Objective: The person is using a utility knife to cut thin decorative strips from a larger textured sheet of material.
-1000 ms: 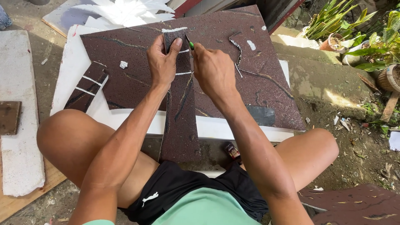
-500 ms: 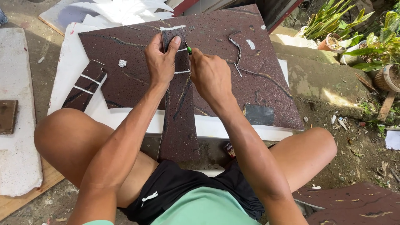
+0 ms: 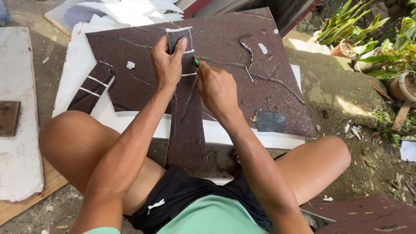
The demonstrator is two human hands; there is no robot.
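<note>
On the maroon board (image 3: pixel 225 47) | left hand (image 3: pixel 167 65) flat, pinning strip (image 3: pixel 186 125) | right hand (image 3: pixel 216 89) gripping green cutter (image 3: pixel 196 62) | grey patch (image 3: pixel 271 121) nearby

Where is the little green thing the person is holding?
In the head view, the green tool pokes out of the right hand, just right of the left hand, against the edge of the dark strip.

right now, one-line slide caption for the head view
Left hand pins a maroon strip while right hand cuts it with a green-handled knife.
</note>
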